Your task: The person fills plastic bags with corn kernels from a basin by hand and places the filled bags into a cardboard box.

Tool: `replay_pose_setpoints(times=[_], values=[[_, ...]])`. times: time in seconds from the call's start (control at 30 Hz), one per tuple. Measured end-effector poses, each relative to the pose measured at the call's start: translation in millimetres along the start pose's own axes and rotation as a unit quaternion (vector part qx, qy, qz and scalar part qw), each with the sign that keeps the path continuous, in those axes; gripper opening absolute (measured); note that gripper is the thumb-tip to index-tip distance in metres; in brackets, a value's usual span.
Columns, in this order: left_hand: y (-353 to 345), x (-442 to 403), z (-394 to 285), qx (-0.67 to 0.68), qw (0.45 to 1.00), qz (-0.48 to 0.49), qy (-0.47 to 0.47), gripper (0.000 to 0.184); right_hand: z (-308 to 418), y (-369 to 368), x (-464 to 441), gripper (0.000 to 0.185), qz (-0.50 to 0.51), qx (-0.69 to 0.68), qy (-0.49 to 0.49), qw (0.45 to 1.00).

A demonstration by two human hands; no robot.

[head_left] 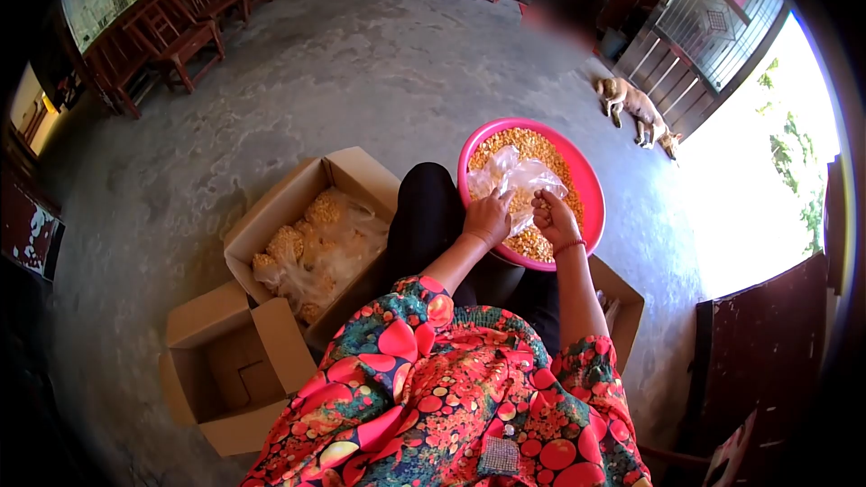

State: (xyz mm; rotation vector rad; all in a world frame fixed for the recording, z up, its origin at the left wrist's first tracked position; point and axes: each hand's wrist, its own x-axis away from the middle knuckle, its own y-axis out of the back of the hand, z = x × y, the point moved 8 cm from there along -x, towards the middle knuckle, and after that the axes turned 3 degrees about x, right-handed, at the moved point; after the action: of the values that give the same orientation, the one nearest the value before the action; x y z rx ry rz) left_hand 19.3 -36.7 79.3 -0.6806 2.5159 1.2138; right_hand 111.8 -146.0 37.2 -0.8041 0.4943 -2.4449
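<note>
A pink basin [591, 194] holding loose yellow-orange kernels [534, 142] rests at my knees. Over the kernels, a clear plastic bag [516, 173] is held between my two hands. My left hand [488, 219] has its fingers closed on the bag's near left side. On the right, my right hand [555, 219] is curled, its fingers pinched at the bag's edge, with a red band at the wrist. Whether anything is inside the bag is hard to tell.
Left of my legs, an open cardboard box [361, 171] holds bags of kernels; a smaller open box [203, 320] stands nearer. Another box [627, 311] is partly hidden at right. A dog [639, 110] lies by the doorway. Wooden chairs [171, 36] line the back left wall.
</note>
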Motion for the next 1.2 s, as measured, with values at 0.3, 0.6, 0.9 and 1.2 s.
replay_pose_setpoints(times=[0.3,0.6,0.9,1.2], values=[[0,-1,0,0.011,1.000,-0.011,-0.008,0.039,2,15,-20,0.009,-0.102,-0.014,0.055,0.993],[1,-1,0,0.009,1.000,-0.004,-0.006,0.040,9,22,-29,0.013,-0.102,0.023,0.101,0.989],[-2,0,1,-0.003,1.000,-0.007,-0.004,0.042,45,38,10,0.018,-0.200,0.169,0.254,0.931],[-1,1,0,-0.006,1.000,0.003,0.000,0.043,14,67,23,0.023,-0.354,0.678,0.181,0.619]])
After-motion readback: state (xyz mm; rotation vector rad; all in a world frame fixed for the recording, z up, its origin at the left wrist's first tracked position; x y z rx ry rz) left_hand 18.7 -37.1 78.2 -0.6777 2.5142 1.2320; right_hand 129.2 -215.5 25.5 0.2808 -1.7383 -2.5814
